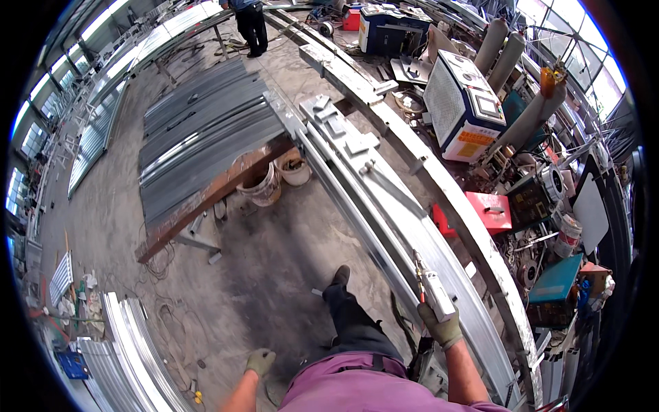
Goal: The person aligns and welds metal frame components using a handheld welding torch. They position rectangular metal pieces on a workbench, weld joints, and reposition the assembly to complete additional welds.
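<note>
My right hand (pixel 441 327), in a greyish-green work glove, is closed on a handheld welding gun (pixel 437 296) with a pale boxy body and a thin metal nozzle. The gun lies over long silver metal profiles (pixel 384 220), its nozzle directed away from me along them. Several short metal pieces (pixel 336 126) sit on the far part of these profiles. My left hand (pixel 260 361), in the same kind of glove, hangs low over the concrete floor beside my body. Its fingers are curled in, with nothing visible in them.
A long pale beam (pixel 446 196) runs along the right. Beyond it stand a white and blue machine cabinet (pixel 461 103), gas cylinders (pixel 508 56) and a red case (pixel 489 211). Left are stacked grey panels (pixel 206 123), a rusty beam (pixel 206 199) and buckets (pixel 261 189). A person (pixel 250 26) stands far off.
</note>
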